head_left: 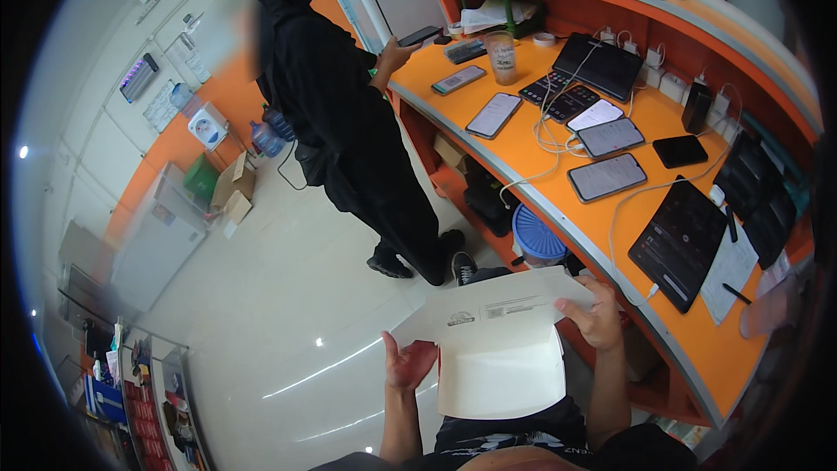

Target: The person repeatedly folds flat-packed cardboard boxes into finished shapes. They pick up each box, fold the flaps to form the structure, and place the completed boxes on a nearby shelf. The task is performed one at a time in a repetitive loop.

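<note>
- A white paperboard takeaway box [501, 381], lid raised, is held above the lap, off the worktop [558, 208] and beside its front edge, toward the near end.
- Right hand [596, 316]: its grip is closed on the right flap of the box's lid, thumb on the inner face.
- Left hand [410, 365]: its grip is open, thumb raised, fingers against the box's left side.
- Near the worktop's front edge lie a grey-edged smartphone [608, 177] and, closer to the near end, a black tablet [678, 244] with a white cable plugged in.
- A dark laptop [599, 67] stands toward the back edge; a clear plastic cup [500, 59] stands toward the far end.
- By that far end, a person in black [327, 96] holds a phone [420, 36].
</note>
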Available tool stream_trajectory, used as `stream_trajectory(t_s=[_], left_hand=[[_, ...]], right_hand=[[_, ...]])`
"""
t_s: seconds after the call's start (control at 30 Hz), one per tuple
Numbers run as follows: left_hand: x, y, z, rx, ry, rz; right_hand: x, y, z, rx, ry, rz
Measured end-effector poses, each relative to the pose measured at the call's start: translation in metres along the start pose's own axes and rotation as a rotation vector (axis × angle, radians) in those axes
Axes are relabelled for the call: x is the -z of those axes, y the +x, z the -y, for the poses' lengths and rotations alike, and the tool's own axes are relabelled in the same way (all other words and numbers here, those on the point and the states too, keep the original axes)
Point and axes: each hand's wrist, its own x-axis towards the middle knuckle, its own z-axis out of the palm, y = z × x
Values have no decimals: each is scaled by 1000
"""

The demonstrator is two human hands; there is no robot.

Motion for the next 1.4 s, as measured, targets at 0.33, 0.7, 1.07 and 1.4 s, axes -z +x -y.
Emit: stream_trajectory(t_s=[0.33, 0.7, 1.07, 1.4], left_hand=[[-57, 35, -22, 206, 775, 90], [-51, 29, 13, 162, 729, 14], [-45, 21, 18, 95, 595, -81], [-45, 10, 9, 6, 556, -64]], right_hand=[[-14, -5, -20, 12, -288, -180], [-32, -7, -29, 113, -460, -258], [-37, -16, -25, 76, -529, -220], [-34, -21, -22, 81, -504, -240]])
